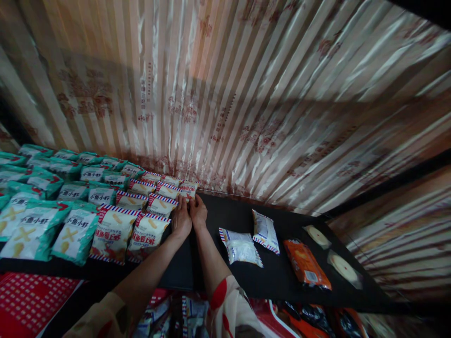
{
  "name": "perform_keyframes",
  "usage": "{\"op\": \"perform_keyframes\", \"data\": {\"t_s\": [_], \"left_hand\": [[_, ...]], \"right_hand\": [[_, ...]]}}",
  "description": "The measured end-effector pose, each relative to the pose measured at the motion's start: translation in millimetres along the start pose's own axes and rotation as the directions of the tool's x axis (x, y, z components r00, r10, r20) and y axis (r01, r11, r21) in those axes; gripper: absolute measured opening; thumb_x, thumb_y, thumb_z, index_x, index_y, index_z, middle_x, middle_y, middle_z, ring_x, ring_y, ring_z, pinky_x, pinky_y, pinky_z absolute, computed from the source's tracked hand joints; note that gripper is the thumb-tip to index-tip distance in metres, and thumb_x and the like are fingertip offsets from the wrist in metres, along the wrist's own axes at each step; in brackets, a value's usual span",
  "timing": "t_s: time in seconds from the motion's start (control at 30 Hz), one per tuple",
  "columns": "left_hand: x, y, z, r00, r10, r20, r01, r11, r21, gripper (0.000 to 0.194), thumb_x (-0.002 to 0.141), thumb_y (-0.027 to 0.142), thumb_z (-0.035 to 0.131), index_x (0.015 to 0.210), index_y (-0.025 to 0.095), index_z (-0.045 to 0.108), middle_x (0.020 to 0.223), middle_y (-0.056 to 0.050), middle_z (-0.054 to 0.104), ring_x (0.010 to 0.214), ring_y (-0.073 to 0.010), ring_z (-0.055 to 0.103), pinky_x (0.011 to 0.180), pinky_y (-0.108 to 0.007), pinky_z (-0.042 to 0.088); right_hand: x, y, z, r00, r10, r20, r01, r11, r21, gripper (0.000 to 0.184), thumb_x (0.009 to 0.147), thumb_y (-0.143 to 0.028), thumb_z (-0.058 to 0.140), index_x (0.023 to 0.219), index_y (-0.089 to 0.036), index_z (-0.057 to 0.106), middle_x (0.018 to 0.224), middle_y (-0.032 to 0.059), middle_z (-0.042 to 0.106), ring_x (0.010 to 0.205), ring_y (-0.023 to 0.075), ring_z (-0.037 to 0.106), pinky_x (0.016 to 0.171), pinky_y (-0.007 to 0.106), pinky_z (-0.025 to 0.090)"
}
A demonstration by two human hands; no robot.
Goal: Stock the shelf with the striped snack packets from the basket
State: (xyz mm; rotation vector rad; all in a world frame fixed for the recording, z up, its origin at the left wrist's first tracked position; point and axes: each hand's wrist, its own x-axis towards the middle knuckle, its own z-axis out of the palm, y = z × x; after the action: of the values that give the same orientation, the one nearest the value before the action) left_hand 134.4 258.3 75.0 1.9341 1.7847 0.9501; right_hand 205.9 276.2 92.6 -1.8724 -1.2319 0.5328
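Note:
Both my hands reach to the back of a black shelf (pixel 275 277). My left hand (pixel 181 218) and my right hand (pixel 198 211) lie side by side, fingers curled onto a small white snack packet with red and blue striped edges (pixel 188 188), the rearmost of a row. That row of like packets (pixel 146 231) runs toward me at my left hand's side. Left of it lie rows of green and white packets (pixel 75 232).
On the shelf's right part lie two white packets face down (pixel 240 246) (pixel 265 230), an orange packet (pixel 306 264) and two pale round-printed packets (pixel 343 268). A striped foil wall (pixel 246 94) backs the shelf. More packets sit below the front edge (pixel 190 314).

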Motion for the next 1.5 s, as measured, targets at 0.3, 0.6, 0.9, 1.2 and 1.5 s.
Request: {"op": "perform_keyframes", "data": {"t_s": [0.3,0.6,0.9,1.2,1.5], "left_hand": [[-9.5,2.1,-6.0,0.997,0.073,-0.001,-0.073,0.997,0.002,0.046,0.085,0.007,0.033,0.129,0.002,0.043,0.142,-0.020,0.034,0.135,-0.0251,0.025,0.110,-0.041,0.027],[-46.4,2.0,-17.1,0.983,0.177,0.046,-0.180,0.982,0.059,0.037,0.085,0.010,0.038,0.117,0.006,0.055,0.129,-0.016,0.052,0.127,-0.0236,0.042,0.105,-0.038,0.036],[-91.2,3.1,-38.0,0.963,0.216,0.163,-0.233,0.968,0.090,0.037,0.085,0.012,0.037,0.117,0.005,0.056,0.123,-0.015,0.057,0.123,-0.0226,0.045,0.105,-0.035,0.036],[-131.4,-1.0,-56.5,0.945,0.269,0.188,-0.283,0.958,0.054,0.036,0.084,0.012,0.040,0.116,0.009,0.056,0.121,-0.013,0.058,0.120,-0.0221,0.047,0.104,-0.037,0.037],[-177.5,-2.3,-70.5,0.927,0.330,0.177,-0.332,0.943,-0.019,0.032,0.085,0.012,0.040,0.112,0.013,0.057,0.113,-0.011,0.060,0.109,-0.0213,0.052,0.098,-0.039,0.042]], "right_hand": [[-15.9,1.3,-3.8,0.996,0.036,-0.076,-0.040,0.998,-0.053,0.041,0.086,-0.025,0.043,0.121,-0.008,0.055,0.116,0.0149,0.063,0.107,0.0204,0.059,0.092,0.028,0.042],[-55.2,2.7,-24.9,0.996,0.029,-0.082,-0.038,0.994,-0.101,0.033,0.084,-0.020,0.043,0.106,-0.007,0.064,0.107,0.0145,0.066,0.099,0.0195,0.061,0.090,0.026,0.041],[-102.8,10.0,-36.5,0.999,0.024,-0.025,-0.025,0.997,-0.072,0.029,0.083,-0.018,0.043,0.097,-0.013,0.068,0.103,0.0095,0.067,0.092,0.0157,0.062,0.087,0.023,0.042],[-147.3,16.8,-44.7,1.000,-0.007,-0.013,0.007,1.000,-0.028,0.028,0.083,-0.018,0.043,0.096,-0.014,0.067,0.102,0.0075,0.068,0.093,0.0138,0.061,0.088,0.023,0.042],[-200.1,22.0,-59.1,0.999,-0.037,-0.032,0.036,0.999,-0.004,0.030,0.083,-0.019,0.041,0.096,-0.014,0.067,0.100,0.0079,0.068,0.090,0.0142,0.061,0.086,0.024,0.044]]}}
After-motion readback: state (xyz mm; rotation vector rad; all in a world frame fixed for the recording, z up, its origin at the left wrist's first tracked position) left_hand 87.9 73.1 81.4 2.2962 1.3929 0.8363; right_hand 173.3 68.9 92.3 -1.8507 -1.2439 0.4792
